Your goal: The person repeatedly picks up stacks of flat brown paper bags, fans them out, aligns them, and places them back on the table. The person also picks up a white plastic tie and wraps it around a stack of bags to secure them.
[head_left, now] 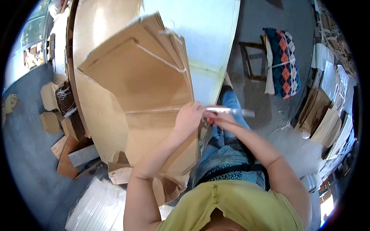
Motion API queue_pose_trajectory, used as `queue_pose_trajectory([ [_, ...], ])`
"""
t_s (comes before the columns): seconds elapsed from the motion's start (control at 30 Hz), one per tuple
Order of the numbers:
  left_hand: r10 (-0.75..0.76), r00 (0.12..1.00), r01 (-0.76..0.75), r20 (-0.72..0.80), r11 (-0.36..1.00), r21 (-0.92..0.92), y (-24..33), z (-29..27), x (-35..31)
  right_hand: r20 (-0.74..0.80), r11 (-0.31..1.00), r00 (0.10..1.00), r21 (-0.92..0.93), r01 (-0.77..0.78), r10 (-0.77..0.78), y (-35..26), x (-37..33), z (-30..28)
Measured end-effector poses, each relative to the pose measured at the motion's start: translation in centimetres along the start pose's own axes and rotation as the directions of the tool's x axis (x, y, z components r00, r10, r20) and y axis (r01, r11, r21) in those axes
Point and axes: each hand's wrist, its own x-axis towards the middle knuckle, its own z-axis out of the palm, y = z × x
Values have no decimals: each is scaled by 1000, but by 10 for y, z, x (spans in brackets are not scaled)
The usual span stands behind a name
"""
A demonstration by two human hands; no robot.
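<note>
A stack of brown paper bags [142, 77] with white cord handles [162, 59] lies tilted over the table edge in front of me. My left hand [188, 117] grips the near right edge of the top bag, fingers curled over it. My right hand [216, 119] sits just right of it and holds a thin silvery stick-like tool [231, 111] that points to the right. More folded bags [169, 184] hang below my left forearm at the table's near edge.
The table [208, 34] has a pale top and brown sheets. A wooden chair [256, 61] with a checked cushion [285, 63] stands to the right. Piles of brown and white paper [327, 119] line the right side. Boxes and cardboard [65, 115] lie on the floor left.
</note>
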Motion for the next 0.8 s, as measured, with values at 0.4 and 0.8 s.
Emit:
queue_pose_trajectory([
  [0.4, 333, 837, -379, -434, 925, -21, -19, 33, -34, -149, 655, 976, 724, 218, -160, -12, -6, 46],
  [0.8, -158, 974, 92, -164, 932, -351, -90, 22, -56, -66, 656, 966, 722, 219, -249, -13, 34, 4],
])
